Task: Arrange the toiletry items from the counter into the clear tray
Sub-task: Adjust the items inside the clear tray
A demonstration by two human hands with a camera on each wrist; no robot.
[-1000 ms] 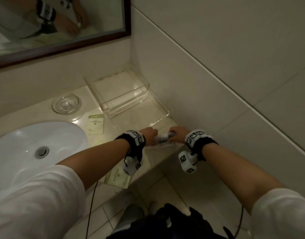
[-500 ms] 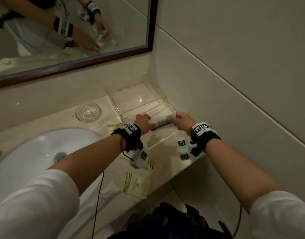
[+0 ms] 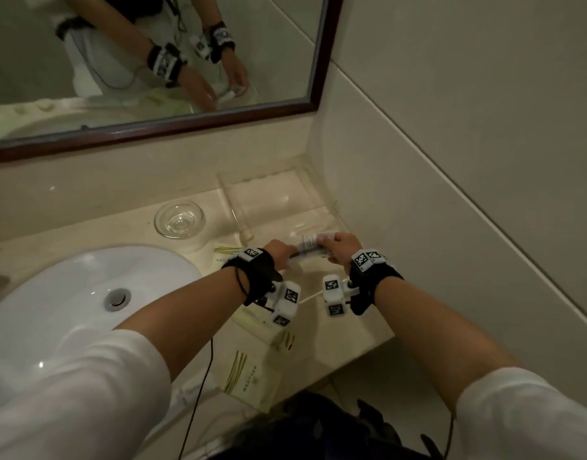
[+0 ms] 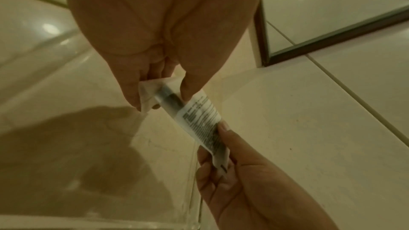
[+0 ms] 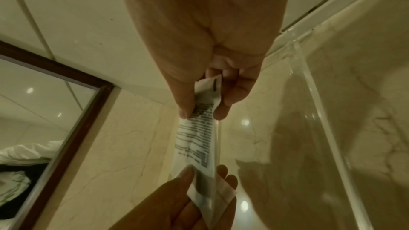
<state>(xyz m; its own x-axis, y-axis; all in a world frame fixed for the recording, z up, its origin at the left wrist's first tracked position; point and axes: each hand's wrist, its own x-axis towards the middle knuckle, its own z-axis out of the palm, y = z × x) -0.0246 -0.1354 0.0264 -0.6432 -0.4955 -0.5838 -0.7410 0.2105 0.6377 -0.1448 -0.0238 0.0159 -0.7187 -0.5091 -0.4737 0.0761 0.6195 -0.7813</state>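
Both hands hold one long white sachet [image 3: 310,244] with black print and a dark item inside, stretched between them above the clear tray [image 3: 318,216] in the counter's back right corner. My left hand [image 3: 280,252] pinches its left end [image 4: 155,92] between thumb and fingers. The right hand [image 3: 338,249] pinches the printed right end [image 5: 205,97]. The sachet [image 4: 199,116] hangs just over the tray floor; I cannot tell whether it touches. Flat cream packets [image 3: 244,381] with green stripes lie on the counter near the front edge, another packet [image 3: 225,257] lies beside the left wrist.
A small glass dish [image 3: 180,220] sits left of the tray. The white basin [image 3: 69,307] fills the counter's left side. A framed mirror [image 3: 152,61] hangs above, and a tiled wall [image 3: 451,194] closes the right side. The counter ends just behind my right wrist.
Both hands have carried the sachet away from the counter's front edge, back over the clear tray. The head view has tilted upward, showing more mirror.
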